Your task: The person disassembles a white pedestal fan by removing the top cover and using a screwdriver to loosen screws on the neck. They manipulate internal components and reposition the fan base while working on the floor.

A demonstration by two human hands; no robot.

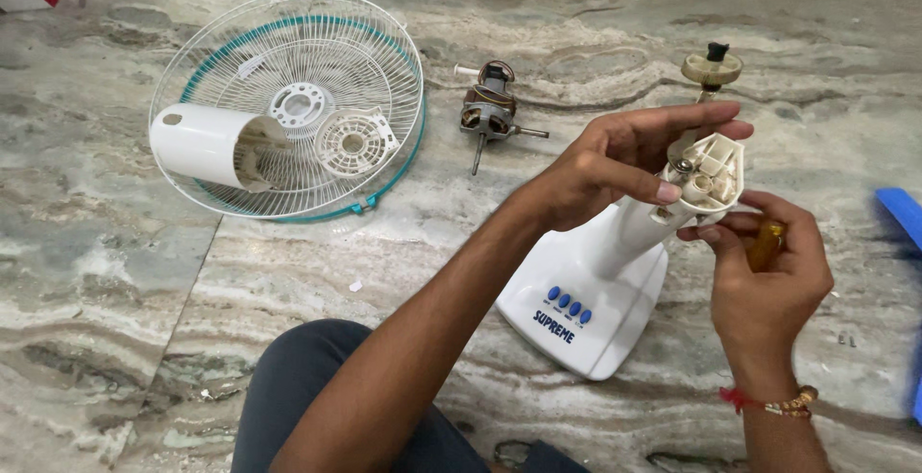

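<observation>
My left arm reaches up from the lower middle of the view, forearm bare and stretched diagonally toward the upper right. My left hand (615, 170) is palm down, wrist slightly bent, fingers extended forward and spread a little, the thumb tucked under with its tip pressed down. My right forearm rises from the lower right corner, nearly vertical, with a red and gold thread band at the wrist. My right hand (768, 276) sits just below and beside my left hand, fingers curled inward in a loose closed grip, thumb pointing left toward my other hand.
</observation>
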